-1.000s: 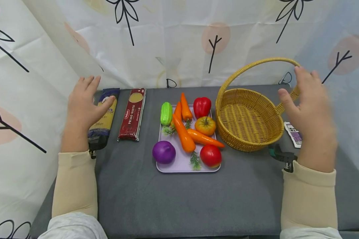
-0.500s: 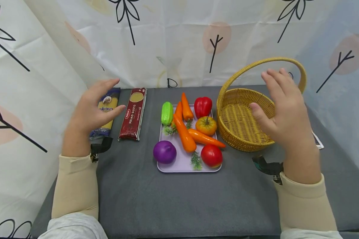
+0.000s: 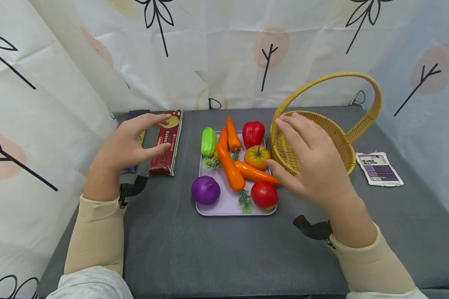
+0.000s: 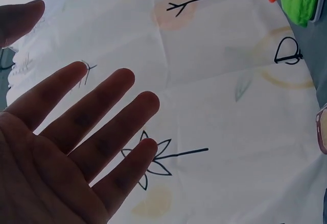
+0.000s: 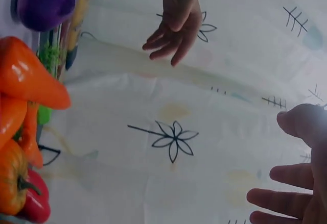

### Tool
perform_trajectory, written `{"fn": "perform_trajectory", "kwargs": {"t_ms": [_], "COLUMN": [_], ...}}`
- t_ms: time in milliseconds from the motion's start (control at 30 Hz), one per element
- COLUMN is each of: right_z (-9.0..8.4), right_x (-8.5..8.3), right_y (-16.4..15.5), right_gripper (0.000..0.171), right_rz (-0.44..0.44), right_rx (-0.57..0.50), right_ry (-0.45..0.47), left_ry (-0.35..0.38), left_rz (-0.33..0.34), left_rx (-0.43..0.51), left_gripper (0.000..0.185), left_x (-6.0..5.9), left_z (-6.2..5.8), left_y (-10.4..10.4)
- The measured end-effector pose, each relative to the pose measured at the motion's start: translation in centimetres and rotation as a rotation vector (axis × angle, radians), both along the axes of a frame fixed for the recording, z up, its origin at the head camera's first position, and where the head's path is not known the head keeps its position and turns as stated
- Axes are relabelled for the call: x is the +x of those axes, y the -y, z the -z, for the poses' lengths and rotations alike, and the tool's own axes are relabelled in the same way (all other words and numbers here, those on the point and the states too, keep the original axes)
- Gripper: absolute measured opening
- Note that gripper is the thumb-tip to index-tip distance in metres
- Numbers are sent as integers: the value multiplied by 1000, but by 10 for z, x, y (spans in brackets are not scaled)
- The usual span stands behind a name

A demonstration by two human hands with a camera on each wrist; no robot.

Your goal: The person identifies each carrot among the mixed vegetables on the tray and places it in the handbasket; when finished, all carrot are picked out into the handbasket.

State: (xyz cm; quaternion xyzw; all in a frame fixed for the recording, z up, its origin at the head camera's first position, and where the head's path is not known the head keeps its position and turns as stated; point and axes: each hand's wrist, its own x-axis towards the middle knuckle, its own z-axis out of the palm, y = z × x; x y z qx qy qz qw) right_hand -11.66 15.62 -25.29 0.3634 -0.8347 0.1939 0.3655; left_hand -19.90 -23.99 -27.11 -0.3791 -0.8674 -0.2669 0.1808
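My right hand (image 3: pixel 314 166) hovering open-fingered over the lilac tray's (image 3: pixel 224 203) right edge beside the woven yellow basket (image 3: pixel 321 124), my left hand (image 3: pixel 129 145) spread above the red spaghetti packet (image 3: pixel 166 143), holding nothing

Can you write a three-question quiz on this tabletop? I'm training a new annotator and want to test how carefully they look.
1. True or false: the right hand grips the basket handle.
2. How many carrots lie on the tray?
3. Which is nearest the left hand? A) red pasta packet B) purple onion C) sachet

Key:
1. False; it hovers open between tray and basket, holding nothing.
2. Four.
3. A.
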Motion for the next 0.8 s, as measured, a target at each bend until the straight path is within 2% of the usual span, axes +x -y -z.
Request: {"fn": "perform_trajectory", "kwargs": {"t_ms": [133,267,467,667,800], "right_z": [12,27,57,87,101], "right_x": [2,2,-3,-11,-16], "right_y": [14,27,49,64,70], "right_gripper": [62,64,62,62,58], "right_rz": [-1,27,49,144,218], "right_rx": [36,93,173,268,293], "right_ry": [58,123,186,222,245], "left_ry": [85,206,339,537,618], "left_rz": [38,35,29,-14,-29], "left_rx": [-22,-66,-146,-197,-221], "left_gripper": [66,67,63,55,56], "left_x": [-4,-11,-22,-34,-43], "left_z": [9,19,36,63,80], "left_y": [-9,-17,-27,-36,-40]}}
